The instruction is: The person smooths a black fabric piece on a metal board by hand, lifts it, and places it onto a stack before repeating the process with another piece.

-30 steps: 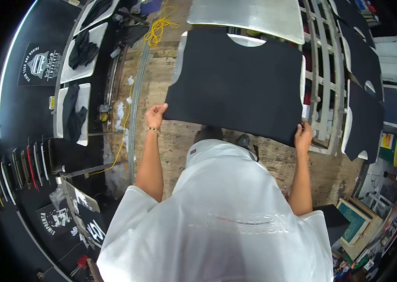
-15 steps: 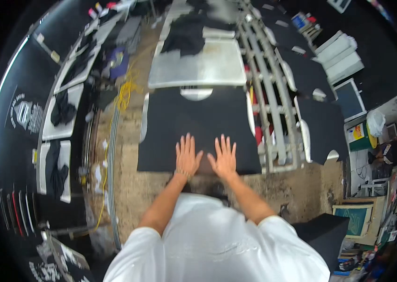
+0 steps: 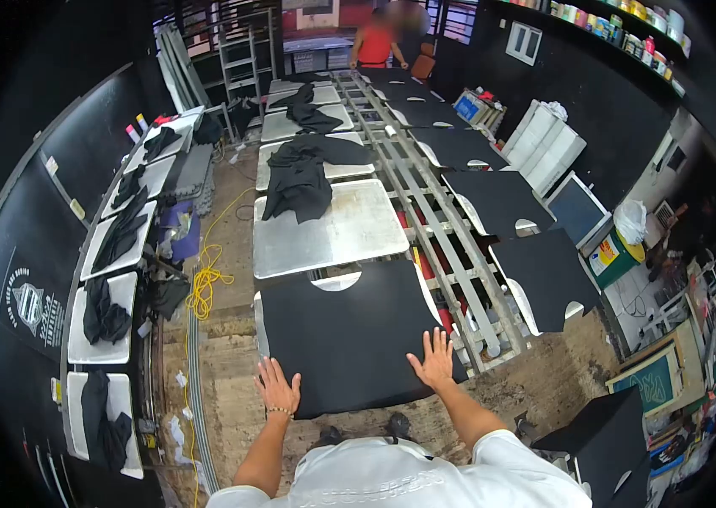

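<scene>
A black fabric panel, cut like a shirt body [image 3: 341, 334], lies flat over a pale board right in front of me. White board shows at its neck and armhole curves. My left hand [image 3: 278, 389] rests with fingers spread at its near left edge. Near the right edge, my right hand [image 3: 434, 362] lies flat on the same cloth, fingers apart. Neither hand holds anything. Just beyond is a bare white board [image 3: 332, 224], with a crumpled black cloth [image 3: 300, 190] at its far left part.
Metal rails [image 3: 438, 220] run along the right of the boards. Past them, another row carries flat black panels [image 3: 544, 275]. Boards with bunched black cloth [image 3: 108, 313] line the left. A yellow cord [image 3: 205, 284] lies on the floor. A person in red [image 3: 372, 46] stands at the far end.
My hands have moved apart, from the near middle of the panel out to its left and right edges. The view has tilted up, bringing the far end of the room into sight.
</scene>
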### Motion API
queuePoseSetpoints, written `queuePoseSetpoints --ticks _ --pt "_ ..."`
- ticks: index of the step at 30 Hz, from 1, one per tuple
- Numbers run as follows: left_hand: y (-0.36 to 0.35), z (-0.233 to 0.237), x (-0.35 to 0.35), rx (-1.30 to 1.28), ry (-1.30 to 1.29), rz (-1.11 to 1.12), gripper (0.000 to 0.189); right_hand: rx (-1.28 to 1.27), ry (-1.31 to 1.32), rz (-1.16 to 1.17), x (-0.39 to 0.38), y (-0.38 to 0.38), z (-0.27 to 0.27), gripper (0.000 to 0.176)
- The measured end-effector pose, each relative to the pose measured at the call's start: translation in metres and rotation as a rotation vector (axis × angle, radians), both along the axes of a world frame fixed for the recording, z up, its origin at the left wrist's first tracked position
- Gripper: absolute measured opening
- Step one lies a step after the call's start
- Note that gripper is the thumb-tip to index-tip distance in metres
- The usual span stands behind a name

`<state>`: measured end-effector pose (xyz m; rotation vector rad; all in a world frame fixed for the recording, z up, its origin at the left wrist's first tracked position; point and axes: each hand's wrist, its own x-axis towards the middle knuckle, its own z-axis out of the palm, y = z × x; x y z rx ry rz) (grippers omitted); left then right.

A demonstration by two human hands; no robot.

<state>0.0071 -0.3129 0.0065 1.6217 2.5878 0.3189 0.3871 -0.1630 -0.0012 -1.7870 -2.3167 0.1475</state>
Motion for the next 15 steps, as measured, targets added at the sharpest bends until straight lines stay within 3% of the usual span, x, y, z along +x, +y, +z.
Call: queuePoseSetpoints --ticks 15 --pt "-0.004 -0.003 -0.014 0.051 -0.122 0.081 0.082 -0.018 0.006 -0.091 0.001 0.005 0.004 0.085"
